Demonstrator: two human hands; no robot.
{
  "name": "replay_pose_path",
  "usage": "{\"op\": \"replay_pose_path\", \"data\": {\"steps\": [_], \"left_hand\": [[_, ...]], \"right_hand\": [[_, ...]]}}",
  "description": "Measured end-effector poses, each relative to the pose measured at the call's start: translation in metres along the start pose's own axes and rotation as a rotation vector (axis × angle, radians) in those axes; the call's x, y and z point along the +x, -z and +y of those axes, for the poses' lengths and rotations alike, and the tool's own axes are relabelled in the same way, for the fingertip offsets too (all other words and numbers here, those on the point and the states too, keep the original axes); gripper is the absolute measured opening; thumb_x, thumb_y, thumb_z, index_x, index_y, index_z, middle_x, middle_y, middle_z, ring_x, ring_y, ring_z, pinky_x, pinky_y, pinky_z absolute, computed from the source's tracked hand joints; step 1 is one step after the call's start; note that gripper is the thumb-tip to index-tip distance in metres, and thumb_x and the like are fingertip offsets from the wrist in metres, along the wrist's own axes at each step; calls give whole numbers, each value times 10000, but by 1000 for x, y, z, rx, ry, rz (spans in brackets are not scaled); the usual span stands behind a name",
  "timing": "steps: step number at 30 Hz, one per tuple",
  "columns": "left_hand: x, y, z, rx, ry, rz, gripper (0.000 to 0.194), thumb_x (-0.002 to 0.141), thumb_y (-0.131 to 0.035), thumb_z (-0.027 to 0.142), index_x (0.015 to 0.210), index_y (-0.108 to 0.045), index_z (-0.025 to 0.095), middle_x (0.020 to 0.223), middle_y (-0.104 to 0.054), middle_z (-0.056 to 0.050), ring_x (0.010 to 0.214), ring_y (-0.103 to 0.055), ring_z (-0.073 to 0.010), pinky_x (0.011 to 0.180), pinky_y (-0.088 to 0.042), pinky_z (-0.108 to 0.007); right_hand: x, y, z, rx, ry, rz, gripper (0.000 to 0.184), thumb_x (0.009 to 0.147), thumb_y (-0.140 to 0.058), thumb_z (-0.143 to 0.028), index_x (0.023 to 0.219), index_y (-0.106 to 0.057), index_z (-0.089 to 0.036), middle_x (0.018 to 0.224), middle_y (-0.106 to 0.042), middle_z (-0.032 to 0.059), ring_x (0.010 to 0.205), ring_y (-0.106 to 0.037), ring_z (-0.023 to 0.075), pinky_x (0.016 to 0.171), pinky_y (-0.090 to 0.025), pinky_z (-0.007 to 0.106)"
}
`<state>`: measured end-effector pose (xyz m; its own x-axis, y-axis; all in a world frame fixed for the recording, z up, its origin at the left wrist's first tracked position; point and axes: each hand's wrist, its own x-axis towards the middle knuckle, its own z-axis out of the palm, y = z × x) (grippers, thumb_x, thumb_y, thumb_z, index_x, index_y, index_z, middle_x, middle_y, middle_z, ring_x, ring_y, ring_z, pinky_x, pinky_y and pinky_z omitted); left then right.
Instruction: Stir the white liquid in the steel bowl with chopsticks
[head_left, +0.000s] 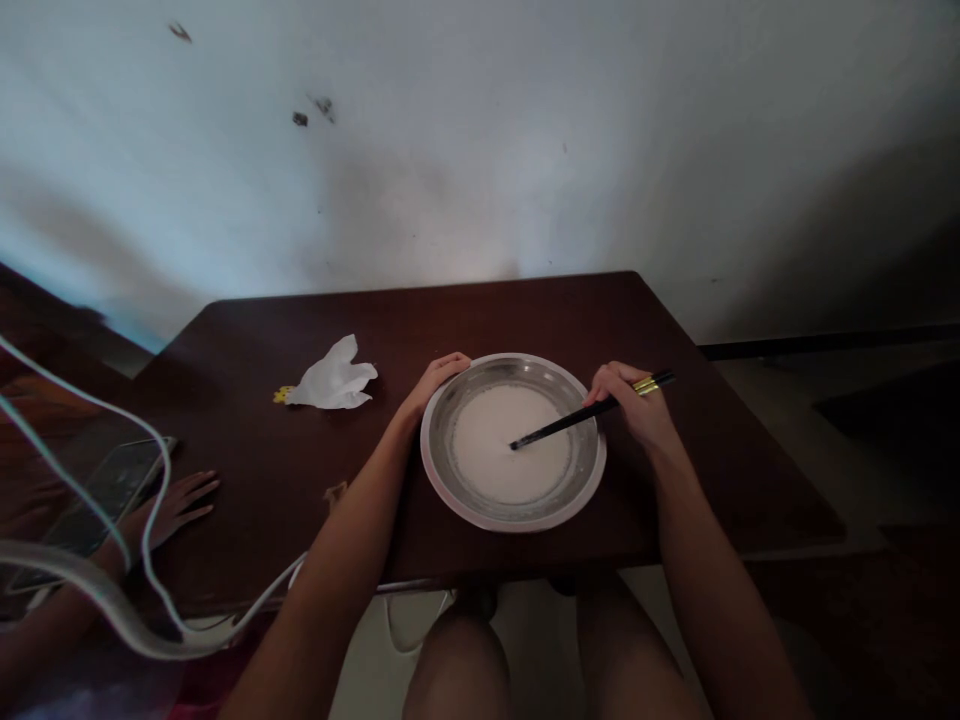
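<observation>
A wide metal basin (436,478) stands on the dark table near its front edge, in front of my body. Whitish liquid (502,470) covers its bottom. At the upper left of the rim, my left hand (439,380) grips the basin, with part of its fingers hidden behind it. My right hand (628,398) is closed around black chopsticks (555,426) with gold bands, to the right of the basin. They slant down to the left across the rim, and their tips meet the liquid near the middle.
On the brown table (525,310), a crumpled white sheet or bag (336,378) lies left of the basin beside a small yellow item (283,395). Another person's hand (182,508) rests at the left, near a phone (124,478). White cables (154,570) cross the lower left. A wall (480,150) stands behind.
</observation>
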<state>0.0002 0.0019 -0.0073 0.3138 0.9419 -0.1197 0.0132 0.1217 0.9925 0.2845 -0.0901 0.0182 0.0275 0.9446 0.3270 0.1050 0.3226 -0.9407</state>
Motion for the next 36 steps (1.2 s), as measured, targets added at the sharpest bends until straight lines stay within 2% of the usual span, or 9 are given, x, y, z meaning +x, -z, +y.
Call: {"op": "replay_pose_path", "data": {"steps": [2,6,11,15,19,23,28,32,36], "left_hand": [[0,0,0,-1,0,4,301,629,-694,418,698,-586,145,598,-533,32,540,-454,-81,531,-338,-207],[-1,-1,2,-4,6,1,284,642,-678,405,701,-584,144,605,-541,28,549,-463,-86,543,-354,-213],[-1,-2,2,-6,15,9,283,625,-687,401,691,-586,146,593,-531,30,534,-450,-83,522,-335,-210],[-2,-3,4,-10,19,14,283,622,-688,405,680,-582,149,585,-525,30,526,-446,-83,518,-332,-212],[-2,-3,4,2,10,13,266,636,-671,398,676,-578,152,584,-521,30,524,-444,-85,519,-333,-215],[-2,-3,3,-8,15,8,270,634,-675,399,681,-578,151,590,-525,29,529,-449,-86,524,-339,-216],[-1,-2,3,-17,17,10,303,612,-702,415,690,-586,146,595,-531,31,540,-451,-82,533,-339,-207],[-1,-2,3,6,12,8,286,622,-683,408,681,-578,149,592,-529,30,542,-452,-88,534,-343,-216],[-1,-3,3,26,7,7,278,638,-670,409,690,-575,153,585,-524,33,534,-450,-89,529,-340,-216]], "right_hand": [[0,0,0,-32,-11,-45,300,846,-594,-334,575,-596,-206,613,-653,-3,622,-596,132,658,-457,280],[0,0,-1,-1,2,68,341,857,-578,-354,550,-566,-206,564,-622,-14,583,-580,121,633,-447,268],[0,0,1,-44,-23,-81,291,846,-598,-365,597,-600,-213,635,-673,4,651,-608,148,668,-467,295],[0,1,1,-5,-6,49,329,856,-585,-370,565,-573,-216,578,-632,-13,599,-591,133,641,-454,284],[0,0,-1,-32,-30,-68,310,841,-599,-367,573,-590,-211,612,-658,0,632,-603,144,663,-467,295],[0,0,-2,-6,-11,67,331,849,-588,-364,556,-565,-212,573,-633,-12,587,-589,132,636,-457,283],[-1,1,0,-24,-29,-60,300,848,-592,-335,576,-595,-208,620,-660,1,630,-601,139,667,-460,290],[-1,2,1,23,3,105,352,850,-590,-368,537,-554,-210,547,-608,-12,562,-569,129,630,-443,285],[-1,1,-2,6,-36,-57,325,841,-599,-356,552,-575,-210,578,-634,-3,596,-584,138,640,-455,286]]}}
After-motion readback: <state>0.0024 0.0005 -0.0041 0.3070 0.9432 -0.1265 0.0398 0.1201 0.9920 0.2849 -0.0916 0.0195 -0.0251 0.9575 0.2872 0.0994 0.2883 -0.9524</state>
